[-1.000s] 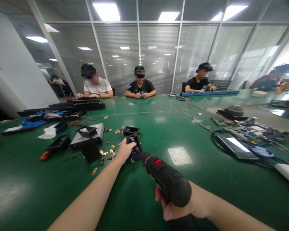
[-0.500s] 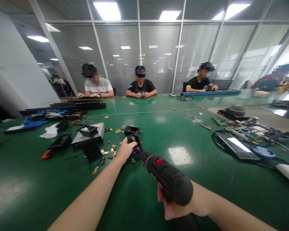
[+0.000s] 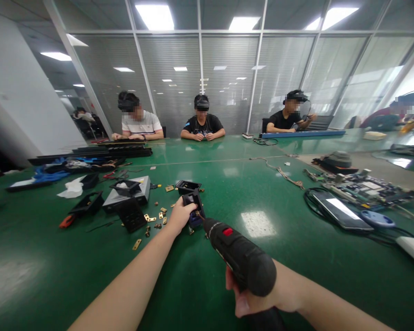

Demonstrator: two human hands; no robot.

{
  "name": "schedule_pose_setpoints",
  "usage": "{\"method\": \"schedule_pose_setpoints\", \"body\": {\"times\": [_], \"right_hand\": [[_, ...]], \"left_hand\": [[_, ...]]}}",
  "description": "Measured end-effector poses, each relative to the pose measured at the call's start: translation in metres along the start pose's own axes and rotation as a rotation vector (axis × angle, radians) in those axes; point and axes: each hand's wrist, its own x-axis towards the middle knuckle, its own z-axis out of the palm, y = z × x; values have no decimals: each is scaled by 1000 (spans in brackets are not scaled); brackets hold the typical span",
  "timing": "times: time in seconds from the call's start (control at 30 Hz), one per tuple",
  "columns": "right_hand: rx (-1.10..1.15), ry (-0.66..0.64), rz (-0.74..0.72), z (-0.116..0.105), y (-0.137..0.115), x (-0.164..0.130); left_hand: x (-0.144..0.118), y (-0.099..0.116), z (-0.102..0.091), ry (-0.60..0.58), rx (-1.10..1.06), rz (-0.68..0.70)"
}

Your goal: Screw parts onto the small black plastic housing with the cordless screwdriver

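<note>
My right hand is wrapped round the grip of a black cordless drill with a red switch on top. The drill's thin bit points away to the left, its tip inside or against a small black plastic housing. My left hand grips that housing from its left side, the thumb over its near part. Whether the bit sits in a screw is too small to tell. Beyond it lies another black housing. Brass plates and small screws are scattered left of my left hand.
To the left stand a grey metal box with black housings on and beside it, and an orange-handled tool. On the right lie a phone, cables and a circuit board. Several people sit across the green table.
My hands, the drill and the housing stay nearly where they were. Across the table, the black-shirted person at the right has raised a hand off the long blue bar.
</note>
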Motion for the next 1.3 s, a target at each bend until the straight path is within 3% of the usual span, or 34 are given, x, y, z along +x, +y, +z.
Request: {"method": "schedule_pose_setpoints", "body": {"times": [0.17,0.33,0.5,0.87,1.03,1.3], "right_hand": [[17,2,-16,1,0,0],[94,-16,66,2,0,1],[55,14,7,2,-2,1],[118,-8,89,3,-2,0],[62,7,-13,1,3,-1],[54,19,8,2,-2,-1]], "left_hand": [[1,-1,0,-12,-1,-5],[1,-1,0,-1,5,3],[0,0,0,-14,-3,-9],[0,-1,-1,-8,-2,-3],[1,-2,0,-7,2,-5],[1,-3,0,-10,-8,-6]]}}
